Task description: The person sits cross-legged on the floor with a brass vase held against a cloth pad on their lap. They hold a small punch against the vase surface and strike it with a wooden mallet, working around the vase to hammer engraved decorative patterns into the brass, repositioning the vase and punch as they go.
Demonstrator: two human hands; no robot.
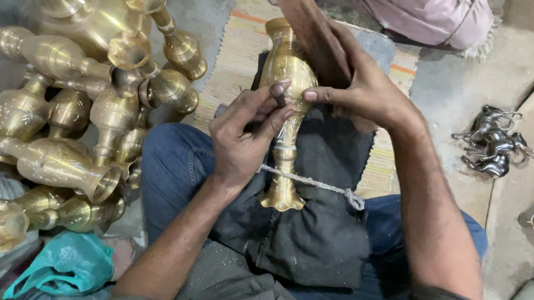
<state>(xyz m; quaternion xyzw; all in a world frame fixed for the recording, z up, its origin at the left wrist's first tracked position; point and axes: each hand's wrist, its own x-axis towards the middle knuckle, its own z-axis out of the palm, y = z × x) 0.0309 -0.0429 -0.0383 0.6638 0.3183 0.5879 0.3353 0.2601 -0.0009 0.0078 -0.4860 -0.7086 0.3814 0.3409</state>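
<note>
Brass vase (289, 80) lies lengthwise across the person's lap on a dark cloth (311, 232), flared mouth pointing toward the camera, base resting against a dark block (311, 30) at the far end. A pale cord (316, 184) runs across the narrow neck just above the mouth. Both hands are right up on the belly of the vase: the left hand (242, 138) has its fingers pinched together against the brass, maybe around a small tool, hard to tell from here. The right hand (364, 91) wraps over the far side, thumb pressed onto the body. Off to the left there's a whole pile of similar brass vases (77, 86) on the floor, a teal plastic bag (67, 264) near them, and some shiny silver figurines (493, 142) over on the right.
</note>
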